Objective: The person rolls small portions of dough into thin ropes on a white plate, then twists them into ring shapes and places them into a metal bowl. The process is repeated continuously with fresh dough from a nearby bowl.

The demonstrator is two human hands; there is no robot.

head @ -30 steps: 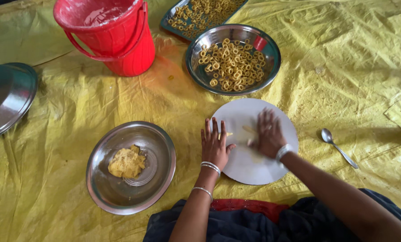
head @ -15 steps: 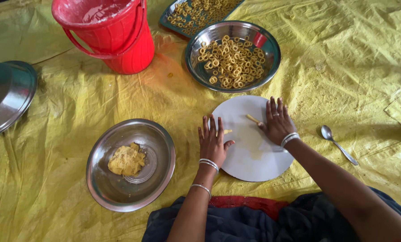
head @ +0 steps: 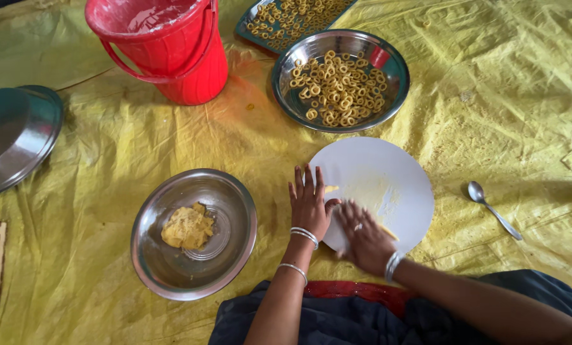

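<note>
- Head view, looking down: a person sits on a wrinkly yellow plastic sheet with both hands on a round flat white board.
- The left hand lies flat on the board's edge at 9 o'clock. Its fingers are spread wide and straight, pointing to 12 o'clock. It holds nothing.
- The right hand lies palm down on the board near 6 o'clock, fingers stretched out flat. It presses on a thin yellow strip of dough. Only the end of the strip peeks out beside the hand.
- A tiny bit of yellow dough sits on the board just beside the left fingertips.
- The two hands touch each other at the thumbs.
- A shiny round steel bowl sits at 9 o'clock from the hands. Inside it is a lump of soft yellow dough.
- Another shiny round steel bowl sits at 12 o'clock, just beside the board. It is full of little yellow dough rings. A small red thing lies at its far side; I cannot tell what it is.
- A flat dark tray behind that bowl has more small rings on it.
- A red plastic bucket with a handle stands at 11 o'clock. Its inside is dusty white.
- A steel lid lies far off at 9 o'clock.
- A steel spoon lies on the sheet at 3 o'clock, near the board but not touching it.
</note>
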